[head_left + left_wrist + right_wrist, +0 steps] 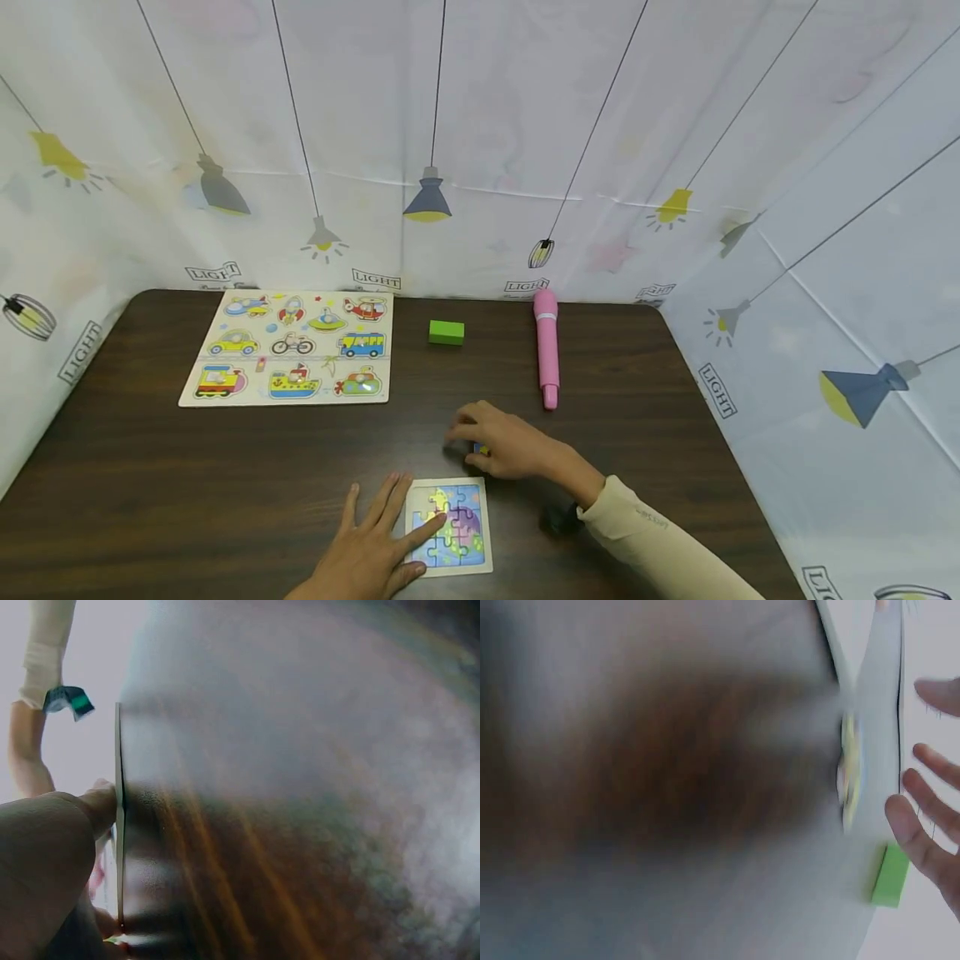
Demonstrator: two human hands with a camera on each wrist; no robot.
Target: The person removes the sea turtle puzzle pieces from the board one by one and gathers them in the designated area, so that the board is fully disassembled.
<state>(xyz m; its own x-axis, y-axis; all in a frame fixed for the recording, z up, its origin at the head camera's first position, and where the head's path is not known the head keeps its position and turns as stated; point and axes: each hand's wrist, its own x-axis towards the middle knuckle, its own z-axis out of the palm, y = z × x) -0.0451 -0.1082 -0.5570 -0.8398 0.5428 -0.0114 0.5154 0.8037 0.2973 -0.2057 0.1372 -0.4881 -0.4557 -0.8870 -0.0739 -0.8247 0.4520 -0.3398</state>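
A small jigsaw puzzle (476, 570) in a pale square frame lies at the table's front; its picture is blue, purple and yellow-green, with a pale patch at the upper left. My left hand (371, 550) rests there with fingers spread, thumb and index finger over the frame's left side. Just above the puzzle, my right hand (506, 442) hovers over a small blue and yellow piece (481, 449), partly hidden beneath it. In the right wrist view the fingers (922, 836) and thumb are apart, and a blurred flat piece (850, 769) lies beyond them on the table.
A large vehicle peg board (281, 399) lies at the back left. Near the back edge sit a green block (446, 332) and, to its right, a pink pen-shaped stick (548, 350). A printed curtain (495, 125) closes off the table's back and sides.
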